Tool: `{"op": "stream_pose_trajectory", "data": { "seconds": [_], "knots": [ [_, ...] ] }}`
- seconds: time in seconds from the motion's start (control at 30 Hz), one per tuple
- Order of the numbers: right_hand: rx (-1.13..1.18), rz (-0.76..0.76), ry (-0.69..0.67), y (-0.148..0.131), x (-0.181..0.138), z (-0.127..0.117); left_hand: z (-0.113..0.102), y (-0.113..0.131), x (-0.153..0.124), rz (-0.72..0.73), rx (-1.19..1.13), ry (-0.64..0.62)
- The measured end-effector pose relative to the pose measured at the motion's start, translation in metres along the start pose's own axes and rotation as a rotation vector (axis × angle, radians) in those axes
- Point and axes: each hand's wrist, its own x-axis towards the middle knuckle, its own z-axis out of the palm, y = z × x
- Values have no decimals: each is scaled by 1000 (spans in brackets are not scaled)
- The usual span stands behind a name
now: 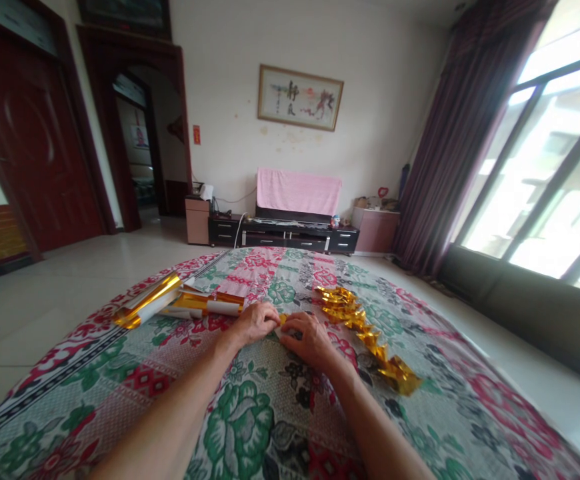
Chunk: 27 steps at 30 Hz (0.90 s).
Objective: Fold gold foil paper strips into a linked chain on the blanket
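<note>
My left hand (256, 321) and my right hand (308, 338) meet on a table covered by a flowered cloth (250, 413). Both hands are curled, fingers pressed down on a small piece of gold foil paper (282, 323) that shows only as a sliver between them. To the right of my right hand a row of folded gold foil pieces (363, 328) runs from the middle of the table toward its right edge. To the left of my left hand lies a stack of flat gold foil sheets (167, 301).
The round table fills the lower view. Beyond it are a tiled floor, a low dark TV cabinet (290, 235) with a pink cloth over the screen, a dark red door (35, 147) at left, and curtained windows (545, 173) at right.
</note>
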Motion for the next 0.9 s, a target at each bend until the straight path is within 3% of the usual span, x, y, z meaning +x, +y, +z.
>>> {"op": "stream_pose_trajectory", "data": {
  "seconds": [0.3,0.73,0.9],
  "knots": [
    [-2,32,17,-2,0,2,-5,6,4,-66,33,-63],
    [-36,37,60,-8,-1,2,-12,4,-1,76,-40,-86],
    [-29,50,57,-8,0,1,-13,8,-2,68,-21,-98]
  ]
}}
